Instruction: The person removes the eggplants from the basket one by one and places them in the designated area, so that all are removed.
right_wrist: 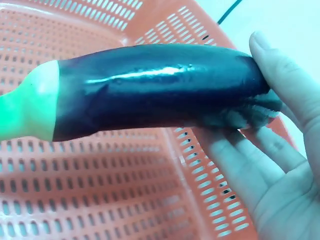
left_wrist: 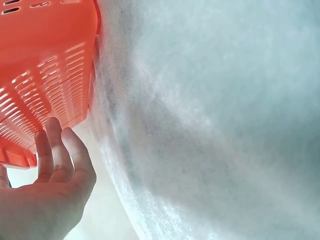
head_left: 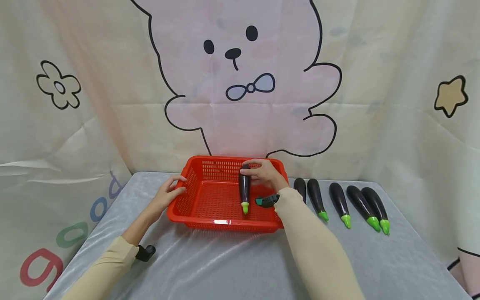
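A dark purple eggplant [head_left: 244,187] with a bright green stem hangs over the red plastic basket [head_left: 225,222]. My right hand [head_left: 264,173] grips its far, rounded end. In the right wrist view the thumb lies on one side of the eggplant [right_wrist: 150,90] and the fingers on the other, with the basket's slotted floor behind it. My left hand [head_left: 166,193] touches the basket's left rim. From the left wrist view, the fingers of that hand [left_wrist: 55,185] lie against the basket's slotted outer wall [left_wrist: 50,90], gently bent and not wrapped round it.
Several more eggplants [head_left: 338,202] lie in a row on the grey cloth-covered table [head_left: 210,266], right of the basket, green stems toward me. The right forearm partly covers the nearest one. Behind the table hangs a curtain [head_left: 142,137] printed with a bear.
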{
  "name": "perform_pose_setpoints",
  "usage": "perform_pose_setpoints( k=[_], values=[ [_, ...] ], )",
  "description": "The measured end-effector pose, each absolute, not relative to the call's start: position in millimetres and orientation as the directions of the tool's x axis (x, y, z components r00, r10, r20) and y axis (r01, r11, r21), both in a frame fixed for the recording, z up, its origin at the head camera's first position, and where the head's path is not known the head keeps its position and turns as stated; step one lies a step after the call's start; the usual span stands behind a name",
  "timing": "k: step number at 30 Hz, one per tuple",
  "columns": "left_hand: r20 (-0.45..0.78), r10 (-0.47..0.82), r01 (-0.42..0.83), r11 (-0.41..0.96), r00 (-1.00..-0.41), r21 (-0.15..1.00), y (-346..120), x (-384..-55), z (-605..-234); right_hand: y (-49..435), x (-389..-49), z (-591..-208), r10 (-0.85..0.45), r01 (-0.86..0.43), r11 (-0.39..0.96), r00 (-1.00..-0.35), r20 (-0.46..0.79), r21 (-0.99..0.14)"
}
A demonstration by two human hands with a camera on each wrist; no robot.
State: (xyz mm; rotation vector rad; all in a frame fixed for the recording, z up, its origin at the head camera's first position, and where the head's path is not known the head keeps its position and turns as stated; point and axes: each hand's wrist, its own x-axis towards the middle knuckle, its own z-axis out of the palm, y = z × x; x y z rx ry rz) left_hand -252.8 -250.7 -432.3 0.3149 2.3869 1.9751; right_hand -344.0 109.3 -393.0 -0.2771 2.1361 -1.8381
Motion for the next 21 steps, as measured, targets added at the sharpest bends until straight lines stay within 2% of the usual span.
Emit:
perform_pose_setpoints(
  k=[9,15,21],
  values=[
    [0.100,0.173,0.132,0.190,-0.980,0.973,-251,-253,-431,116,-348,-375,-0.381,0.006,0.081,-0.924,-0.036,-0.997],
    [0.095,0.163,0.126,0.194,-0.982,0.973,-251,-253,-432,120,-346,-361,-0.380,-0.081,0.077,-0.924,0.046,-0.994],
    [0.102,0.166,0.132,0.186,-0.981,0.974,-252,-254,-433,125,-343,-351,-0.363,-0.102,0.045,-0.928,0.079,-0.994]
  ],
)
